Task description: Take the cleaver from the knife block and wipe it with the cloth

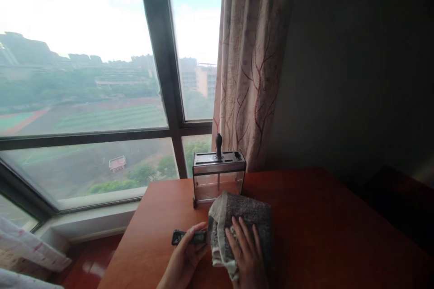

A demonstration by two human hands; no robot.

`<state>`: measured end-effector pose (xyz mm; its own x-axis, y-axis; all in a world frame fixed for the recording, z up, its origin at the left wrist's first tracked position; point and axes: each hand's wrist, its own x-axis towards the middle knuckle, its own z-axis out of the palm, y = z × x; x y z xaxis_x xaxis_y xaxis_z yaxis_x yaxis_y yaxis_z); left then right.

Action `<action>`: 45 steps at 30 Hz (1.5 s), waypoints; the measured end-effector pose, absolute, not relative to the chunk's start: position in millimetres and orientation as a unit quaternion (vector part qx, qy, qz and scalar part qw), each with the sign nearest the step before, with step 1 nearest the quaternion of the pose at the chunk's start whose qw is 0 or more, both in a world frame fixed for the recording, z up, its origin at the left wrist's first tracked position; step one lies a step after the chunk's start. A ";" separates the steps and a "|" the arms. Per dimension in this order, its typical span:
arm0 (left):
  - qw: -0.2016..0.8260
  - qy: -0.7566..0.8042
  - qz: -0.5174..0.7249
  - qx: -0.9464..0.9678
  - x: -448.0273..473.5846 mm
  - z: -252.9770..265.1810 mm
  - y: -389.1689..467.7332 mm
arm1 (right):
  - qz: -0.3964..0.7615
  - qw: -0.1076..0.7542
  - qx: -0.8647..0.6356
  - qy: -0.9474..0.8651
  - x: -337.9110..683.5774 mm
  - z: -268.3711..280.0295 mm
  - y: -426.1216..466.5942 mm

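My left hand (190, 250) is closed around a small dark oblong object (179, 236) with pale markings; its kind is not clear. Thumb on top, the fingers curl beneath it, just above the table. To its right, a folded grey towel (249, 210) with a lighter border lies bunched up. My right hand (246, 250) rests flat on the towel with its fingers spread. Whether anything is under the towel cannot be seen. Just behind the towel stands a clear-sided box (219, 180) with a metal top and a black upright handle (219, 145).
The reddish-brown table (315, 226) reaches back to the window frame (172, 99) and a patterned curtain (251, 67). A dark wall (352, 63) is at the right. Pale fabric (30, 246) hangs at the lower left, beside the window sill (91, 223).
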<state>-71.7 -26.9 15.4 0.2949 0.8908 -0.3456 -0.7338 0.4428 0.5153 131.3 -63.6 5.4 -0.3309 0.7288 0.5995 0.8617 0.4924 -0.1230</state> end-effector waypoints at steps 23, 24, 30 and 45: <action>0.787 0.305 0.527 0.104 -70.1 2.8 -26.2 | -0.107 0.242 -0.531 -0.805 158.9 15.1 -44.5; 0.786 0.304 0.527 0.106 -70.7 1.3 -25.9 | -0.113 0.245 -0.537 -0.799 164.1 12.8 -44.4; 0.799 0.286 0.516 0.119 -72.1 3.8 -25.5 | -0.122 0.248 -0.560 -0.781 164.4 4.8 -51.3; 0.778 0.369 0.509 0.001 -62.1 16.4 -30.0 | -0.039 0.273 -0.447 -0.851 87.7 15.1 -61.7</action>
<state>-62.1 -30.0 16.4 0.2095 0.7918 -0.5737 -0.7908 0.4823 0.3768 87.7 -61.7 15.1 -0.4502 0.7397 0.5002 0.7828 0.5964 -0.1775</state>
